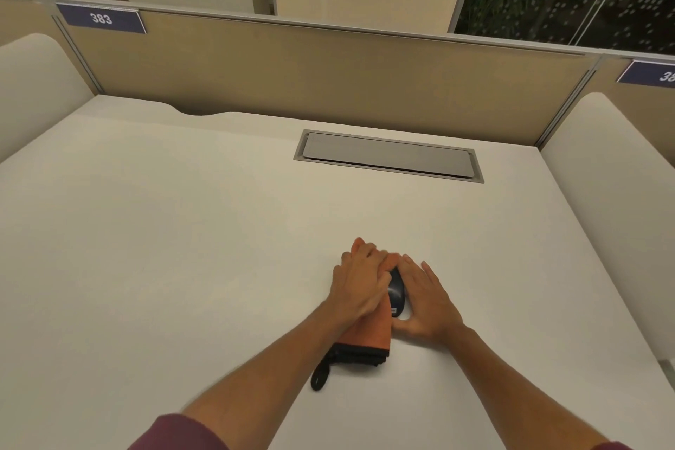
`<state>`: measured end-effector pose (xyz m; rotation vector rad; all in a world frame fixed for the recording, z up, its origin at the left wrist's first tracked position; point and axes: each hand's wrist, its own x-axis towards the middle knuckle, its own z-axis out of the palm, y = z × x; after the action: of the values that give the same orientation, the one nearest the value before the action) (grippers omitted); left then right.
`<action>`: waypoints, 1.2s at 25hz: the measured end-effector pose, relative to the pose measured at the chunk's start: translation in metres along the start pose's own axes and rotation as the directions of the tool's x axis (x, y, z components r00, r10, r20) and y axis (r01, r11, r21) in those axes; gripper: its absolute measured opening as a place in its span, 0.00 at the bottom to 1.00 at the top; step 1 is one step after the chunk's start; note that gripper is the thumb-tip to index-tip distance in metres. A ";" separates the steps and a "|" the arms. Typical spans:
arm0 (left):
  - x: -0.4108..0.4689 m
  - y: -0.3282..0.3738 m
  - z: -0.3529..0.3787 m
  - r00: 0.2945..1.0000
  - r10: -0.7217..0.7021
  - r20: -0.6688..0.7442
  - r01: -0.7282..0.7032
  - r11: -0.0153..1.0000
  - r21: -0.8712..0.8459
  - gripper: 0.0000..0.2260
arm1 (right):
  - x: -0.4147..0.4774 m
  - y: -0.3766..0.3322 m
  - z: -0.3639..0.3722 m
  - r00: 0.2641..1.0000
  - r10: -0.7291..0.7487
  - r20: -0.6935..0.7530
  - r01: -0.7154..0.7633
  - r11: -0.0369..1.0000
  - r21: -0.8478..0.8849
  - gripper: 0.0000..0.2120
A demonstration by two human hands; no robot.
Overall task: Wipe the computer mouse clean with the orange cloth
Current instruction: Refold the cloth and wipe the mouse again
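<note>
A dark computer mouse (397, 291) lies on the white desk (182, 248), only a narrow strip of it showing between my hands. My right hand (425, 300) cups its right side, thumb at its near end. My left hand (359, 279) presses the orange cloth (372, 332) against the mouse's left side. The cloth has a black hem and a black loop (320, 376) trailing toward me under my left wrist. The mouse's far end is hidden by fingers and cloth.
A grey cable hatch (389, 155) is set into the desk behind the hands. A tan partition (328, 77) with number plates closes the back; white side panels (613, 172) stand left and right.
</note>
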<state>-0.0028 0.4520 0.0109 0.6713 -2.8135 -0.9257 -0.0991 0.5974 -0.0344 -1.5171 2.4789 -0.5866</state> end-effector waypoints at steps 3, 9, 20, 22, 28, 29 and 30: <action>-0.016 -0.001 0.007 0.998 0.070 -0.008 -0.069 0.996 0.050 0.19 | 0.000 0.001 0.000 1.000 -0.011 -0.003 0.011 1.000 -0.008 0.50; -0.045 -0.027 0.002 0.947 0.322 0.011 -0.320 0.938 0.133 0.23 | -0.001 0.001 0.002 1.000 -0.002 -0.001 0.002 0.999 -0.035 0.52; 0.019 -0.005 -0.010 0.997 -0.076 -0.002 0.076 0.997 0.010 0.16 | -0.002 0.000 0.002 1.000 0.013 -0.017 -0.013 1.000 -0.024 0.52; 0.027 -0.001 -0.006 0.995 -0.087 0.058 0.082 0.993 0.090 0.16 | -0.001 -0.001 0.002 1.000 0.008 -0.014 -0.008 1.000 -0.022 0.52; 0.022 0.003 -0.004 0.992 -0.058 0.115 0.043 0.990 0.132 0.16 | 0.000 0.000 0.000 1.000 0.009 -0.008 -0.009 1.000 -0.008 0.50; 0.015 0.004 -0.003 0.994 -0.031 0.103 0.018 0.992 0.127 0.15 | -0.001 0.001 0.000 1.000 0.008 -0.009 -0.008 1.000 -0.009 0.50; 0.005 0.003 -0.002 0.997 0.003 0.082 -0.013 0.993 0.119 0.15 | -0.001 0.002 0.001 1.000 0.003 -0.007 -0.003 1.000 -0.014 0.50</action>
<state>-0.0083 0.4507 0.0141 0.6503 -2.9613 -0.8060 -0.0996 0.5988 -0.0359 -1.5182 2.4953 -0.5767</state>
